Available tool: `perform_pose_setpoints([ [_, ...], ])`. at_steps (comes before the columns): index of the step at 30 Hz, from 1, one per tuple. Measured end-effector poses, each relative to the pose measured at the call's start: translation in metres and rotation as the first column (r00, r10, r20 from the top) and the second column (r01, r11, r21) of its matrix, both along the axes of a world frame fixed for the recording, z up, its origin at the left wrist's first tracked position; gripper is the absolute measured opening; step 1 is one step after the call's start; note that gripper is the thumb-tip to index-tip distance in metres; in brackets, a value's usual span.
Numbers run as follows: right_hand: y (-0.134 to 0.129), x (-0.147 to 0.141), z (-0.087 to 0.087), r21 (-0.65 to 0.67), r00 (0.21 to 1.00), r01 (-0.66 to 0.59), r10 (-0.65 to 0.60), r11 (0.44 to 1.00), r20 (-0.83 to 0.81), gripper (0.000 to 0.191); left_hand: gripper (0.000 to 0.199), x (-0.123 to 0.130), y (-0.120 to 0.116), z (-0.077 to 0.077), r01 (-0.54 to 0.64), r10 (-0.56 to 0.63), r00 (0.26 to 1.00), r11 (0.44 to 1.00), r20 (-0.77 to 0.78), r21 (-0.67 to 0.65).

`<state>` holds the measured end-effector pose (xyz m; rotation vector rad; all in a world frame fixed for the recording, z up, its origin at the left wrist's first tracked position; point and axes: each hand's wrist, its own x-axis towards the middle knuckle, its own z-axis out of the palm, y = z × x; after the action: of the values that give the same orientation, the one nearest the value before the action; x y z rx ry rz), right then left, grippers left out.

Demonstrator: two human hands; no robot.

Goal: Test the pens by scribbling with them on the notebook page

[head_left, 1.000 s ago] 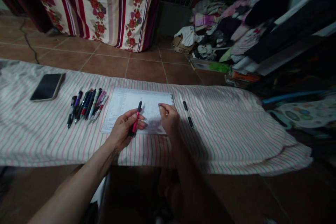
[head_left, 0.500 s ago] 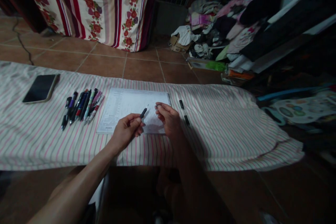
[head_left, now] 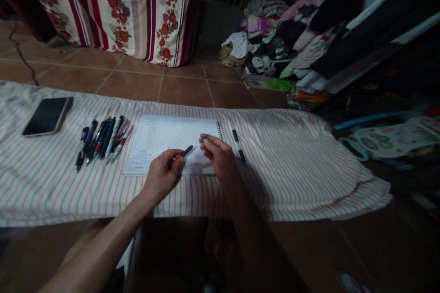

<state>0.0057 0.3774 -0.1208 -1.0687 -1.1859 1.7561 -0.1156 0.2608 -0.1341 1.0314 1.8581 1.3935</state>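
1. One head view showed a striped cloth [head_left: 292, 165] spread across the middle of the frame, over a floor of brown tiles [head_left: 185, 91].
2. On the cloth, left of centre, lay a spiral notebook [head_left: 161, 139], open flat, its wire binding at the right edge.
3. At the centre, the left hand [head_left: 162, 177] was closed round a red and black pen [head_left: 181, 154], whose tip pointed up and to the right over the page.
4. Touching that tip, or just beside it, were the pinched fingers of the right hand [head_left: 218, 158]; whether they held anything small I could not tell.
5. Left of the notebook lay a row of pens [head_left: 101, 139], packed side by side; farther left, near the frame's edge, a dark phone [head_left: 46, 116] lay face up.
6. Just right of the notebook lay a single black pen [head_left: 239, 147], apart from the right hand.
7. At the upper left hung a flowered, striped fabric [head_left: 137, 9] reaching down to the tiles.
8. At the upper right a pile of clothes [head_left: 292, 32] and clutter crowded the floor.
9. Bare cloth stretched to the right of the single pen as far as the cloth's rumpled right edge.
10. Bare tiles lay between the cloth's far edge and the hanging fabric; the near edge of the cloth ran just above the forearms, with dark floor below.
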Motion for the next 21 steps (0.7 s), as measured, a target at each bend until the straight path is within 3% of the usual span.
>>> perform_pose_setpoints([
  [3, -0.0005, -0.0004, 0.0001, -0.001, 1.000, -0.002, 0.002, 1.000, 0.003, 0.025, 0.026, -0.0010, -0.0010, 0.0039, 0.028, -0.036, 0.977, 0.999, -0.209, -0.042],
  [7, -0.0019, -0.0011, 0.0001, 0.007, 1.000, -0.016, 0.016, 1.000, 0.021, 0.026, 0.027, -0.0008, -0.0008, 0.0078, 0.031, -0.048, 0.946, 0.998, -0.320, -0.058],
  [21, -0.0078, -0.0042, 0.0053, 0.004, 0.997, -0.061, 0.061, 0.998, 0.038, 0.024, 0.019, 0.0008, -0.0016, 0.0104, 0.022, -0.018, 0.942, 1.000, -0.336, 0.008],
])
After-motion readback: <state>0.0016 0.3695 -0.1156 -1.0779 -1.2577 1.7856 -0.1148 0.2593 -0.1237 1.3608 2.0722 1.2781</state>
